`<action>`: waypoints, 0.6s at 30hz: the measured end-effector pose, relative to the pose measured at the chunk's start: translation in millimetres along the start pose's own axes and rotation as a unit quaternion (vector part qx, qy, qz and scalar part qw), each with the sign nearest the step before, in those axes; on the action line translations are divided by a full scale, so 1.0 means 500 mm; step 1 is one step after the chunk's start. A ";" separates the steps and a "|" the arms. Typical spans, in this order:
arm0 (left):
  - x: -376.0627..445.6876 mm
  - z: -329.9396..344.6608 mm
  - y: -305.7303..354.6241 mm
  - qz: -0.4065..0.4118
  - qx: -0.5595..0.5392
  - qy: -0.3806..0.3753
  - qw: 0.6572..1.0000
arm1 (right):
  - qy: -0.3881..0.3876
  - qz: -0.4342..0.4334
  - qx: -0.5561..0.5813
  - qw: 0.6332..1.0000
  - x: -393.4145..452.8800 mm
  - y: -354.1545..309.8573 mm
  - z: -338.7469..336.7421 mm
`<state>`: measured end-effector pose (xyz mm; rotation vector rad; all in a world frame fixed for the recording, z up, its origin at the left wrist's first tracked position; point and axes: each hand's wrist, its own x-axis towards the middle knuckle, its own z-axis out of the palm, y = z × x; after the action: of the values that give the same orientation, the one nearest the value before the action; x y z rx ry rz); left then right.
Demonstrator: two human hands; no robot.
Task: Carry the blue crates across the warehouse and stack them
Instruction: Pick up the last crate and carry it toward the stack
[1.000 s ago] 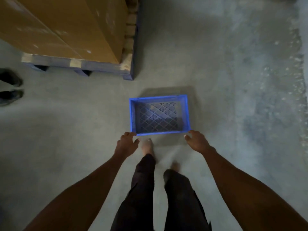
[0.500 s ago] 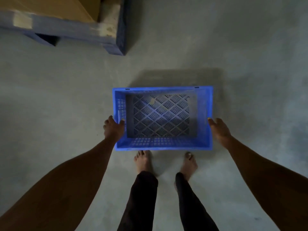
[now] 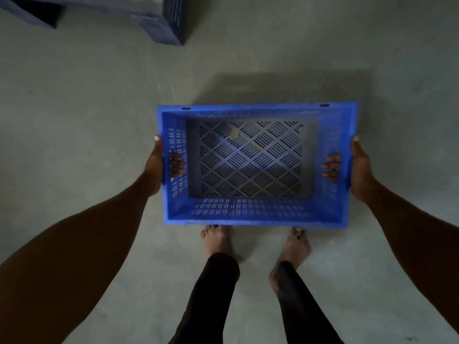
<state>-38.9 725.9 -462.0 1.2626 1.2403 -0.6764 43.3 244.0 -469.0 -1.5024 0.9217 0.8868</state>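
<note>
Bare feet (image 3: 217,240) and a pallet (image 3: 164,23) rest on the concrete floor (image 3: 87,100).

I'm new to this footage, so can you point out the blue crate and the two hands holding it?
blue crate (image 3: 250,212): head view, near inner wall.
left hand (image 3: 154,167): head view, back of hand on the crate's side.
right hand (image 3: 359,167): head view, back of hand.
</note>
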 end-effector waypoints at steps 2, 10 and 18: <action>0.003 0.002 0.006 0.013 -0.031 -0.033 0.999 | -0.015 -0.002 0.003 1.000 0.007 -0.002 -0.005; -0.094 0.004 0.073 0.055 -0.063 -0.040 0.996 | -0.013 -0.020 0.045 0.999 -0.098 -0.057 -0.041; -0.477 -0.022 0.242 0.086 -0.067 -0.072 0.991 | -0.006 -0.049 0.105 0.993 -0.466 -0.241 -0.123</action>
<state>4.7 709.8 -198.2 1.1721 1.0272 -0.5396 58.9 212.7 -201.7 -1.3479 0.8963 0.7052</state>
